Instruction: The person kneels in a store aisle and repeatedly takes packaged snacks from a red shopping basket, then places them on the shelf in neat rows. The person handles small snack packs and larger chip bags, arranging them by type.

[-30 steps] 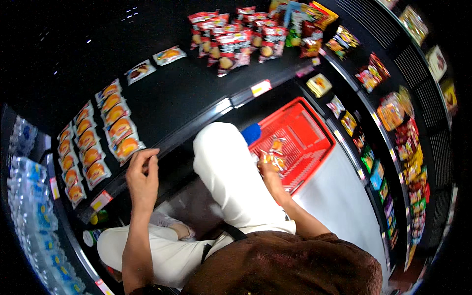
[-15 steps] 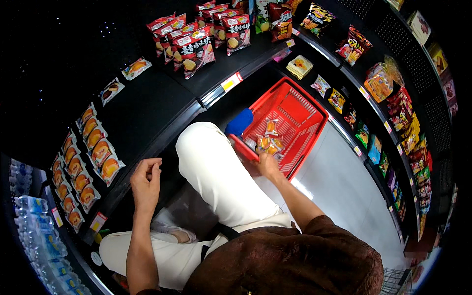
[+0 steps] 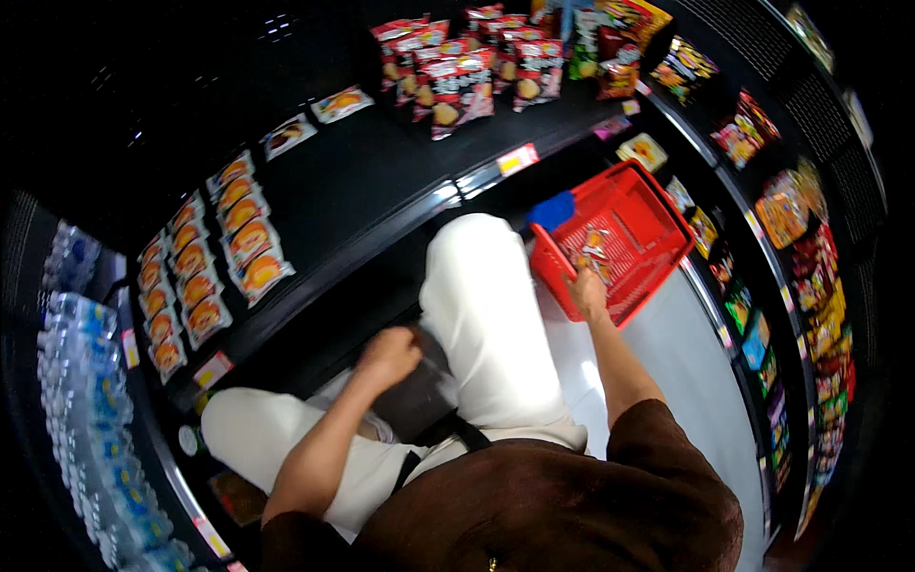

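Observation:
My right hand (image 3: 588, 289) grips the near rim of a red plastic shopping basket (image 3: 658, 195) on the floor to my right. Inside the basket lie several small wrapped snack packets (image 3: 596, 250), partly hidden by that hand. A blue piece (image 3: 552, 210) sits at the basket's left side. My left hand (image 3: 391, 355), a little blurred, is held over my lap between my knees, its fingers curled with nothing visible in them. Left of it, rows of wrapped round cakes (image 3: 250, 238) lie on a black shelf (image 3: 353, 176), apart from the hand.
Red chip bags (image 3: 459, 91) stand at the back of the shelf. Bottled water packs (image 3: 91, 381) are stacked at the far left. A second shelf run with snack bags (image 3: 824, 286) curves along the right. Pale floor (image 3: 681, 367) shows between basket and shelves.
My left hand has swung right, from beside the shelf edge to over my lap. The view has turned, so shelves and basket sit farther right. My right hand stays at the basket.

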{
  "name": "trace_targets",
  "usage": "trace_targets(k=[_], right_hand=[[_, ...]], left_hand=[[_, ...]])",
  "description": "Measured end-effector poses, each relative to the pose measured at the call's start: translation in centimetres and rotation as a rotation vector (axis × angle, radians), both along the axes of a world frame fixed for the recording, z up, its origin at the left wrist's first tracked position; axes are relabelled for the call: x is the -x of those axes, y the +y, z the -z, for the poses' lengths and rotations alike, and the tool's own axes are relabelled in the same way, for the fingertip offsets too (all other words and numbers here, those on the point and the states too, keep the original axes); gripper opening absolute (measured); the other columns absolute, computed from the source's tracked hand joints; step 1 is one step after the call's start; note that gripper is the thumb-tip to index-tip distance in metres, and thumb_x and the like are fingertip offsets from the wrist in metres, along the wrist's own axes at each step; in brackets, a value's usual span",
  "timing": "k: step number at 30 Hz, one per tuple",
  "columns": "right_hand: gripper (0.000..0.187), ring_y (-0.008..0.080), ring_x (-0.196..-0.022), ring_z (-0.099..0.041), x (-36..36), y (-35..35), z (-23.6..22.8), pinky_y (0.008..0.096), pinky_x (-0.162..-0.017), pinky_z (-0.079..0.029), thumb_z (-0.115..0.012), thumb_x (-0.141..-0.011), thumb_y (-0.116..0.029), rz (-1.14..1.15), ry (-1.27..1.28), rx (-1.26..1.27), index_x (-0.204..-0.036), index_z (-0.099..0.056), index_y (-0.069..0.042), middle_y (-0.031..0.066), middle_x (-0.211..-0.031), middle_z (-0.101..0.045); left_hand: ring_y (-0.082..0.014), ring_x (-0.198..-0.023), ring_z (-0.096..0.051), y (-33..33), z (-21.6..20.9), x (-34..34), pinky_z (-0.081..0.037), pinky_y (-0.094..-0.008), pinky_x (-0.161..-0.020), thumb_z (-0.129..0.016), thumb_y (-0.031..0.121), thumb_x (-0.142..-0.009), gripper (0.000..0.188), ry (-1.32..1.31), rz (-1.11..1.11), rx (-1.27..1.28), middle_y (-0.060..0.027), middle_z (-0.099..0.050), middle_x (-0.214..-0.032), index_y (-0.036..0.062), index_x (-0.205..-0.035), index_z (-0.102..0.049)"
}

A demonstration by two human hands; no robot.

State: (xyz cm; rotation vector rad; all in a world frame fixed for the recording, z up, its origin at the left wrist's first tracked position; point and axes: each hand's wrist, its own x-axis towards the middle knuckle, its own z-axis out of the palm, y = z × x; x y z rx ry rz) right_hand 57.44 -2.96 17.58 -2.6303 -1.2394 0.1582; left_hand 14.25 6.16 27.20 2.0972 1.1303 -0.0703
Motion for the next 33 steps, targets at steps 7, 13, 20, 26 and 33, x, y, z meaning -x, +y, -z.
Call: trace_targets(k=[7,13,20,26,33], right_hand=[[0.045,0.0429,-0.092,-0.068,-1.6,0.1,1.2,0.05,-0.082,-0.055,-0.07,-0.086,-0.031,-0.067,-0.01,0.026,-0.124,-0.064,-0.007,0.0266,-0.098,-0.07],[0.045,0.0443,-0.094,-0.067,-3.8,0.6,2.9,0.0515,-0.082,-0.054,-0.069,-0.086,-0.029,-0.086,0.131,-0.03,-0.124,-0.061,-0.005,0.0287,-0.099,-0.069],[0.046,0.044,-0.102,-0.063,-5.8,-3.5,7.3,0.0498,-0.084,-0.052,-0.065,-0.087,-0.024,-0.042,0.416,-0.056,-0.127,-0.057,-0.003,0.0281,-0.11,-0.064],[0.04,0.033,-0.101,-0.064,-2.4,-0.8,2.4,0.0384,-0.088,-0.05,-0.042,-0.102,-0.028,0.208,0.659,-0.123,-0.122,-0.059,0.001,0.0202,-0.112,-0.067],[0.051,0.0276,-0.094,-0.067,-3.5,-1.9,2.9,0.0381,-0.085,-0.052,-0.042,-0.102,-0.041,0.203,0.553,-0.021,-0.12,-0.059,0.003,0.0183,-0.109,-0.069]], left_hand=[[-0.036,-0.099,-0.067,-8.8,17.1,-4.8,-0.051,-0.0439,-0.084,-0.055,0.032,-0.093,0.032,-0.058,-0.033,0.671,-0.0219,-0.069,-0.11,0.008,-0.109,-0.07],[-0.0361,-0.097,-0.068,-15.7,25.3,-6.2,-0.052,-0.0435,-0.083,-0.054,0.033,-0.094,0.033,-0.212,-0.165,1.003,-0.0209,-0.069,-0.108,0.0084,-0.109,-0.07],[-0.0363,-0.095,-0.068,-21.8,30.2,-3.9,-0.052,-0.0431,-0.082,-0.054,0.034,-0.094,0.033,-0.329,-0.146,0.855,-0.0196,-0.07,-0.106,0.0088,-0.11,-0.069],[-0.0316,-0.11,-0.065,-25.1,32.9,-5.5,-0.051,-0.0404,-0.092,-0.056,0.027,-0.095,0.036,-0.205,0.079,0.81,-0.02,-0.068,-0.116,0.0048,-0.123,-0.062],[-0.0311,-0.112,-0.064,-17.8,27.6,-14.9,-0.05,-0.0401,-0.093,-0.058,0.025,-0.094,0.038,-0.283,-0.211,1.001,-0.0198,-0.067,-0.118,0.0035,-0.125,-0.06]])
